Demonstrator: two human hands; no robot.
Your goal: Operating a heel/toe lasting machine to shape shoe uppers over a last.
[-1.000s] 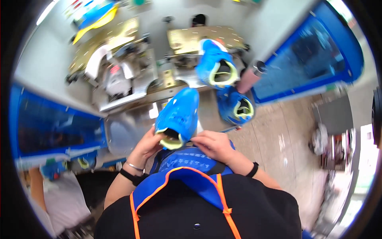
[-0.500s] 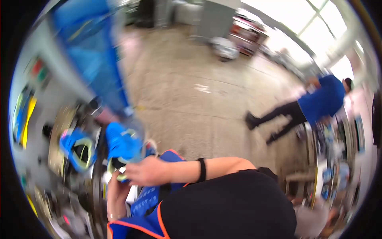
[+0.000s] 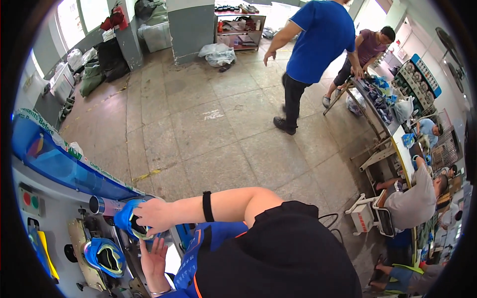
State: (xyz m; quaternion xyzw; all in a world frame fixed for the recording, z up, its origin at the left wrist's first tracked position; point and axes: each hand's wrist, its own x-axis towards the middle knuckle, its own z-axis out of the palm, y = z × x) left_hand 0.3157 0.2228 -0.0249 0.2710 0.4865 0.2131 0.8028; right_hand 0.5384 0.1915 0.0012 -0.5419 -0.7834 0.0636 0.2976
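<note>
A blue shoe [image 3: 125,218] with a pale yellow-green collar lining sits at the machine to my left, beside a metal cylinder [image 3: 103,205]. My right hand [image 3: 158,216], with a black band on its forearm, lies over the shoe's collar, fingers and thumb closed round its edge. Just below, my left hand [image 3: 155,262] has its fingers stretched out and palm showing; the fingertips are close to the collar, and I cannot tell whether they touch. Another blue shoe [image 3: 105,257] with the same lining rests on the machine, its dark opening facing up.
A red and green button box [image 3: 30,199] and a blue translucent panel [image 3: 69,154] are on the machine. One person in a blue shirt [image 3: 320,39] walks ahead. At right, people sit or stand along a workbench [image 3: 380,116]. A shelf [image 3: 243,25] stands far back.
My view has swung, bringing the workbench and more people into sight. My left hand, earlier bent at the shoe's collar, now has straightened fingers. My right hand stays on the shoe.
</note>
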